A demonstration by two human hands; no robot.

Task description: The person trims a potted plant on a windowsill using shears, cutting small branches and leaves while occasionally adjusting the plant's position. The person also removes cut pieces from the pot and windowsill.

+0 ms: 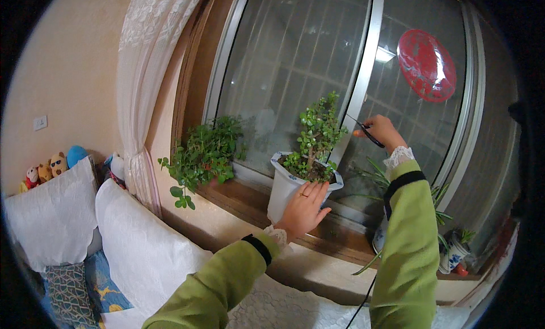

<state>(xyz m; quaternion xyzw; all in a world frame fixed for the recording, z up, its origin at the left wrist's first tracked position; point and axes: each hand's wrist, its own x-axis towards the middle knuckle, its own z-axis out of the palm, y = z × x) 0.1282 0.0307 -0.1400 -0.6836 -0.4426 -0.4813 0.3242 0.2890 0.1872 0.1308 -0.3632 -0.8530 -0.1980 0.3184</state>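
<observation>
The left hand point(304, 209) is being laid open and flat, fingers spread, against the side of a white flowerpot point(283, 187) that is standing on the wooden windowsill point(244, 201). The right hand point(381, 131) is being raised beside the window frame, its fingers closed around a pair of dark scissors point(366, 131) whose blades are being pointed towards the small-leaved green plant point(317, 130) rising upright from the pot. A bushier trailing plant point(204, 153) is being kept to the left on the same sill.
</observation>
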